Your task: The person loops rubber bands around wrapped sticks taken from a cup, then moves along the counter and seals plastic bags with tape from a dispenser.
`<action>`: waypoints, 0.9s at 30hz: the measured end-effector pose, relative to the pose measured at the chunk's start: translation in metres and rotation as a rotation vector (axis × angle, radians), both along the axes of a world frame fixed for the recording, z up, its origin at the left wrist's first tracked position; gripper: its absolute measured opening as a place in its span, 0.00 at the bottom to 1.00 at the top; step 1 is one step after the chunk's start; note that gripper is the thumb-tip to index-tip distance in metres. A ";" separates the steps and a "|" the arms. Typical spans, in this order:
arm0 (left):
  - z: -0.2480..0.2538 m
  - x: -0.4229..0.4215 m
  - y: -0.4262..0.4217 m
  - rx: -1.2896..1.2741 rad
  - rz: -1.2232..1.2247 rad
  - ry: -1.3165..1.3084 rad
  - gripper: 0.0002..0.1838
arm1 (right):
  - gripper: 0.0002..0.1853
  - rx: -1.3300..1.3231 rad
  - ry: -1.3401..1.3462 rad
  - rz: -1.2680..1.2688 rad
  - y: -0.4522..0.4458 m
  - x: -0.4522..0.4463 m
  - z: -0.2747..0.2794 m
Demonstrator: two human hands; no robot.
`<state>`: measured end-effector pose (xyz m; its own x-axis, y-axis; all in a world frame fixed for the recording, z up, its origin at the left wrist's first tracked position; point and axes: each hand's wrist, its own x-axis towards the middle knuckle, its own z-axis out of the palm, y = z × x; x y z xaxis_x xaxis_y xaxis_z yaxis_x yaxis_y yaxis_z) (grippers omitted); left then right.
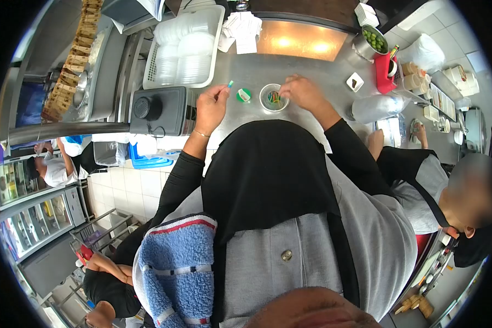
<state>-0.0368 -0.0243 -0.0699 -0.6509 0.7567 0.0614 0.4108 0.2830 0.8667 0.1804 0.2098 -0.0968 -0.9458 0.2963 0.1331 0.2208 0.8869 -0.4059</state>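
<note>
My left hand (pixel 212 106) is closed, its thumb and finger pinching a small blue-green strip (pixel 230 84) with a pale end. To its right on the steel counter (pixel 246 74) lies a round green item (pixel 244 95) with a white label across it. A white round tub (pixel 262 98) stands beside that, holding several thin colourful pieces too small to name. Over the tub's right rim is my right hand (pixel 305 93), fingers bent together. Whatever sits between those fingertips, if anything, I cannot make out.
A white crate (pixel 220 49) of clear plastic lids stands at the back left, above a dark grey machine (pixel 158 109). Paper napkins (pixel 245 30), a pot of limes (pixel 361 46) and a red caddy (pixel 384 76) line the back. A co-worker (pixel 421 186) stands close on the right.
</note>
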 end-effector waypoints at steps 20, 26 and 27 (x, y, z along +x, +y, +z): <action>-0.016 0.008 0.008 -0.058 -0.100 -0.158 0.14 | 0.05 0.085 -0.179 0.137 -0.010 -0.032 -0.018; -0.022 0.014 0.027 -0.016 -0.177 -0.343 0.13 | 0.07 -0.160 0.105 0.029 0.002 -0.012 -0.024; -0.022 0.018 0.030 0.004 -0.193 -0.389 0.13 | 0.07 -0.215 0.079 -0.005 0.001 -0.009 -0.019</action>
<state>-0.0188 0.0056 -0.0920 -0.4731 0.8668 -0.1574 0.0986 0.2296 0.9683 0.1709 0.2109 -0.1158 -0.9335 0.3302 0.1396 0.1849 0.7771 -0.6015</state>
